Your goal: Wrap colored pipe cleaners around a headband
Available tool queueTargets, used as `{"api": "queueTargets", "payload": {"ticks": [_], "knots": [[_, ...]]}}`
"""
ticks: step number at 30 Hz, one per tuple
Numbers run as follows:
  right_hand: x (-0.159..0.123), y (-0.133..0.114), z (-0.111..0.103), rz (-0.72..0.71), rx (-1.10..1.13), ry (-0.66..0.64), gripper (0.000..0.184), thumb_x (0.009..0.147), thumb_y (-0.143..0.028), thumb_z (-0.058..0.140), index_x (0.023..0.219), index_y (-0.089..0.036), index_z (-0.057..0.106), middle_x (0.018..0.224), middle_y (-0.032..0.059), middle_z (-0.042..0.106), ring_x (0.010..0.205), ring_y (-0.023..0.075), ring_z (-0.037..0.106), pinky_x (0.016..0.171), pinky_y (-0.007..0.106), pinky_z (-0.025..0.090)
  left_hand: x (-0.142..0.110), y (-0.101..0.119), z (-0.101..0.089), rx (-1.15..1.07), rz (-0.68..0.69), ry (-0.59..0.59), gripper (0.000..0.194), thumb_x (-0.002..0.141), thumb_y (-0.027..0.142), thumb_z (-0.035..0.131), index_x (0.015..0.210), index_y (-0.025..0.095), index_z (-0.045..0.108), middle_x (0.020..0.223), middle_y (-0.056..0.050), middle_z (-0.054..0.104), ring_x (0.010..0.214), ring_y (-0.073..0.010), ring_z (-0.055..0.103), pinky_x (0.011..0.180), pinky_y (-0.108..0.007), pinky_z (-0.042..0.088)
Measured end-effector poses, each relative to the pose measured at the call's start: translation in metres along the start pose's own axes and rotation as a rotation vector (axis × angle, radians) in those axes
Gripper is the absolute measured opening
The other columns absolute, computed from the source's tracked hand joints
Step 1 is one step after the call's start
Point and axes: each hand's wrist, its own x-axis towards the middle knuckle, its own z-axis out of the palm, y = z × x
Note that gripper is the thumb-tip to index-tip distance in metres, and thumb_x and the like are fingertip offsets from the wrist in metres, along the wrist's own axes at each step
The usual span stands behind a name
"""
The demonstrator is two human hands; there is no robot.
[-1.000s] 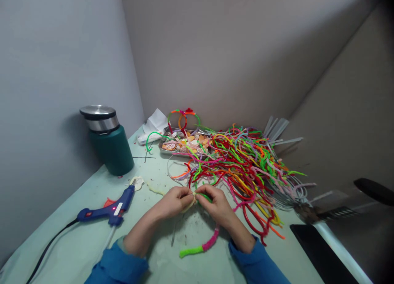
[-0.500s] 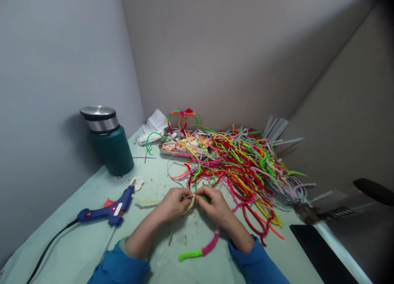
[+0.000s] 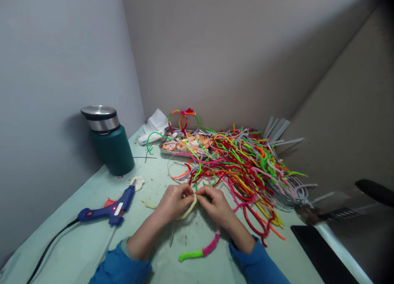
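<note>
Close together over the table, my left hand (image 3: 175, 201) and my right hand (image 3: 214, 202) meet at the fingertips, both closed in a pinch. A pale yellow pipe cleaner (image 3: 190, 210) bends between them, its loose end trailing out left of my left hand. From under my right hand curves a strip wrapped in pipe cleaner, pink (image 3: 211, 246) and then lime green (image 3: 191, 255) toward its free end. A bit of green shows between the right fingers. What the fingertips pinch exactly is partly hidden.
A blue glue gun (image 3: 113, 210) with a lit red light lies left, near a teal bottle (image 3: 112, 150). Behind my hands are a metal tray (image 3: 172, 153) of small decorations, two colourful hoops (image 3: 186, 119) and a tangled pipe cleaner heap (image 3: 240, 165). A black flat object (image 3: 320, 253) lies right.
The yellow pipe cleaner has been drawn further through, its loose left end now shorter and its loop below the fingers larger. My left fingers have shifted slightly; the right hand barely moved.
</note>
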Motion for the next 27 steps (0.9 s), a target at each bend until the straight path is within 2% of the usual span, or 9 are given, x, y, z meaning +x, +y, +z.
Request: {"api": "queueTargets", "payload": {"ticks": [4,7,10,15,18,22,27], "knots": [[0.000,-0.001,-0.001,-0.013,-0.017,0.008,0.012,0.081,-0.011,0.053,0.081,-0.017,0.063,0.075,0.0012,0.061,0.072,0.0140,0.057,0.067,0.024,0.041,0.000,-0.003,0.001,-0.069,-0.009,-0.008,0.019,0.073,0.030,0.056,0.068,0.014,0.065,0.059,0.000,0.061,0.056,-0.0107,0.051,0.053,-0.020,0.034],[0.000,-0.002,0.000,-0.024,-0.028,0.004,0.013,0.082,-0.011,0.052,0.082,-0.017,0.064,0.076,0.0015,0.062,0.072,0.0142,0.057,0.067,0.025,0.041,0.001,-0.005,0.003,-0.157,-0.074,-0.015,0.024,0.072,0.034,0.057,0.062,0.013,0.062,0.056,0.000,0.059,0.054,-0.0105,0.048,0.051,-0.020,0.033],[-0.001,-0.003,0.001,-0.038,-0.054,-0.007,0.015,0.082,-0.011,0.052,0.083,-0.018,0.064,0.076,0.0015,0.062,0.073,0.0144,0.056,0.067,0.025,0.040,0.003,-0.005,0.003,-0.265,-0.187,-0.037,0.028,0.067,0.039,0.060,0.057,0.013,0.058,0.052,0.000,0.056,0.049,-0.0097,0.045,0.047,-0.020,0.033],[-0.003,-0.008,0.003,-0.061,-0.087,-0.018,0.014,0.082,-0.012,0.051,0.082,-0.019,0.063,0.074,0.0017,0.060,0.071,0.0147,0.055,0.066,0.026,0.040,0.005,0.002,-0.001,-0.463,-0.460,-0.090,0.040,0.056,0.052,0.066,0.057,0.014,0.054,0.045,0.002,0.052,0.034,-0.0080,0.038,0.036,-0.021,0.027],[-0.002,-0.010,0.003,-0.068,-0.084,-0.014,0.013,0.082,-0.012,0.051,0.082,-0.019,0.062,0.075,0.0020,0.061,0.071,0.0149,0.056,0.066,0.026,0.040,0.004,0.006,-0.002,-0.545,-0.561,-0.116,0.045,0.058,0.058,0.064,0.058,0.014,0.054,0.042,0.002,0.050,0.029,-0.0076,0.035,0.033,-0.021,0.022],[-0.001,-0.007,0.002,-0.067,-0.078,-0.011,0.013,0.082,-0.011,0.051,0.082,-0.019,0.062,0.075,0.0016,0.061,0.071,0.0145,0.056,0.067,0.025,0.041,0.003,0.004,-0.001,-0.593,-0.528,-0.087,0.050,0.065,0.062,0.057,0.060,0.012,0.058,0.043,0.001,0.049,0.032,-0.0071,0.036,0.035,-0.021,0.022],[0.000,-0.002,0.002,-0.051,-0.058,0.005,0.013,0.081,-0.011,0.052,0.080,-0.018,0.063,0.074,0.0011,0.062,0.071,0.0142,0.057,0.066,0.025,0.041,0.005,-0.007,0.000,-0.536,-0.400,0.058,0.048,0.063,0.057,0.065,0.054,0.011,0.057,0.044,0.003,0.044,0.042,-0.0058,0.034,0.044,-0.020,0.025]]}}
